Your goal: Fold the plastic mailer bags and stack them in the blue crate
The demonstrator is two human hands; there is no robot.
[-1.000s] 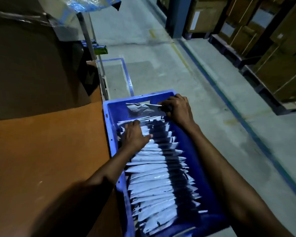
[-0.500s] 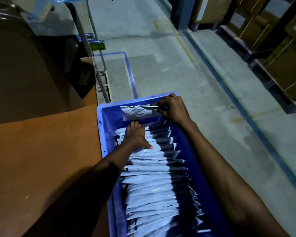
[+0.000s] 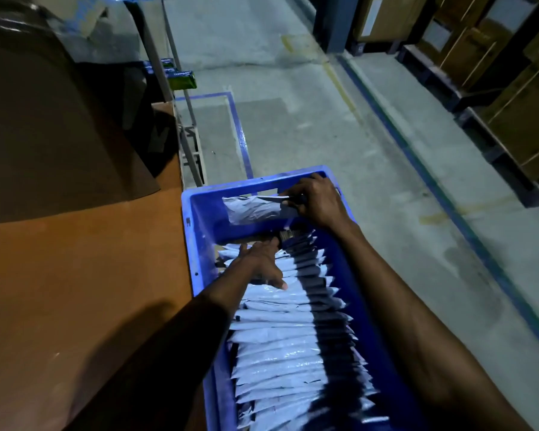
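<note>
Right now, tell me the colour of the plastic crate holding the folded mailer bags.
Bright blue plastic crate; head view shows it best.

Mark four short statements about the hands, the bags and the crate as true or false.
1. The right hand pinches a folded mailer bag at the far end of the blue crate. True.
2. The left hand lifts a bag above the crate. False: it rests flat on the row of bags inside the crate.
3. The row of bags fills the crate up to its far wall. False: a gap is left there, where the held bag hangs.
4. Cardboard boxes stand across the floor to the right. True.
</note>
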